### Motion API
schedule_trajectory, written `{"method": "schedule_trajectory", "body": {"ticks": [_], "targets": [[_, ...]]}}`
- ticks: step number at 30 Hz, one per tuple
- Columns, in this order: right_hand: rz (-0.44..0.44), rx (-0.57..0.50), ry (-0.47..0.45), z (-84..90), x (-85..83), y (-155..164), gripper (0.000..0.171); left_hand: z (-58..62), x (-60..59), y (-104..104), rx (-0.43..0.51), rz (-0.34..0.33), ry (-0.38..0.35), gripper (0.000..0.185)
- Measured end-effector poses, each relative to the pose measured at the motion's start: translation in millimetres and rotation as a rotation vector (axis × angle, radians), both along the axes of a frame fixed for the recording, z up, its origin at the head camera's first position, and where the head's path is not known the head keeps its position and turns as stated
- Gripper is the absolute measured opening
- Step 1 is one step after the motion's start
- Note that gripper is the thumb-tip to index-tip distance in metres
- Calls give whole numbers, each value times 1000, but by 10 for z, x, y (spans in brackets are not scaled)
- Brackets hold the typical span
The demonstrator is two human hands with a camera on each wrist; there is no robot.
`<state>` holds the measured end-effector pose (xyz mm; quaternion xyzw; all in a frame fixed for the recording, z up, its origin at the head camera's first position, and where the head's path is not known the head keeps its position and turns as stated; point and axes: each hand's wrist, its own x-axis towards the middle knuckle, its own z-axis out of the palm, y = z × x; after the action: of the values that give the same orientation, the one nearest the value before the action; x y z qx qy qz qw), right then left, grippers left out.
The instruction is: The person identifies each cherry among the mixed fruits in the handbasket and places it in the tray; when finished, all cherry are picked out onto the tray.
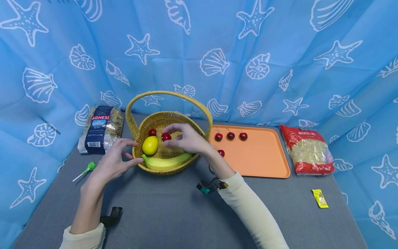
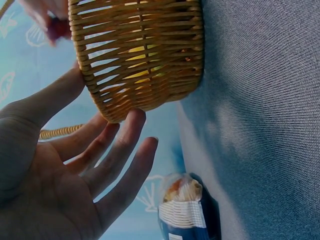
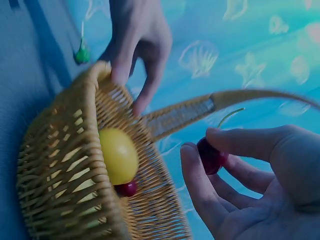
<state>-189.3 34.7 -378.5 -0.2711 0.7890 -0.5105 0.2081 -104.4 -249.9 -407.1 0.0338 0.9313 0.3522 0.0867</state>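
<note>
A wicker basket [image 1: 174, 170] with a tall handle stands on the table, holding a yellow lemon [image 1: 150, 145], a banana [image 1: 168, 162] and a cherry [image 1: 152, 132]. My left hand [image 1: 115, 160] holds the basket's left rim, thumb at the front and fingers spread along the outside. Over the basket's opening, my right hand [image 1: 188, 138] pinches another dark red cherry [image 3: 212, 156] between thumb and fingertips. Its green stem points up in the right wrist view, where the lemon [image 3: 119, 156] and the lower cherry [image 3: 126, 188] also show.
Right of the basket lies an orange tray [image 1: 255, 152] with several cherries [image 1: 230, 136]. A red noodle bag [image 1: 308, 150] and a yellow wrapped candy [image 1: 320, 198] are farther right. A pasta bag [image 1: 101, 129] and a green lollipop [image 1: 91, 166] lie on the left.
</note>
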Motion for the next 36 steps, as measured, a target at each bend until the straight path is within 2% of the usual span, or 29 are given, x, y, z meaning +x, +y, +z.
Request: {"method": "schedule_trajectory", "body": {"ticks": [4,8,15,19,23,29,31,36], "targets": [[49,-93,-5,95,293,314,35,-3,-1,-9,2,-4,6,67],[32,-129,19,126,521,643,33,-3,-7,-13,-1,-3,6,67],[-67,-138,90,40,702,1181,34,-6,-2,-20,-4,-2,10,67],[-127,-178,91,-102,678,1448,25,-7,3,-11,-1,1,9,68],[-190,-174,101,-283,589,1673,19,-7,4,-5,0,7,6,68],[-335,-9,117,-533,432,1921,32,-3,0,1,-2,6,7,67],[-348,42,119,-602,391,1970,37,-4,0,-1,-2,4,8,67],[-345,139,153,-766,317,2033,37,-8,3,-6,-1,0,5,68]]}}
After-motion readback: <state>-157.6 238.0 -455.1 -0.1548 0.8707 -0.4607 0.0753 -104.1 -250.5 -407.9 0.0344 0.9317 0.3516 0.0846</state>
